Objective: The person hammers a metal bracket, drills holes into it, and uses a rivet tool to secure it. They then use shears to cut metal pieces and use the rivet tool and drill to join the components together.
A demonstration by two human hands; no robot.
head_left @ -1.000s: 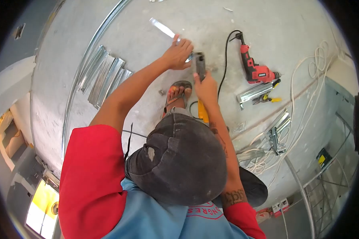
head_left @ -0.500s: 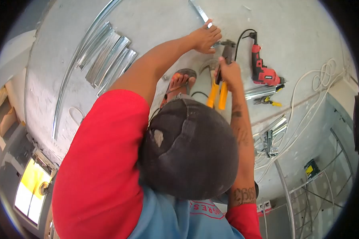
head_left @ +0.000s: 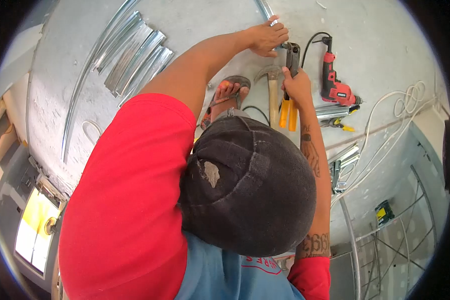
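Right hand (head_left: 297,85): closed round yellow-handled snips (head_left: 288,111), jaws pointing up at the strip's near end. Left hand (head_left: 267,37): fingers clamped on a metal strip (head_left: 264,8), apparently steadying it just beside the jaws. Hammer (head_left: 273,95): flat beside the snips, sandalled foot (head_left: 225,97) near. Red drill (head_left: 333,86), stacked channels (head_left: 132,55) and white cable (head_left: 385,125): spread on the bare concrete floor (head_left: 195,25) of an unfinished room.

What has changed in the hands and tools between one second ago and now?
Both hands shifted forward and right, nearer the red drill. The left hand kept hold of the metal strip, the right hand the yellow-handled snips. A hammer on the floor came into view. Drill and stacked metal channels stayed put.
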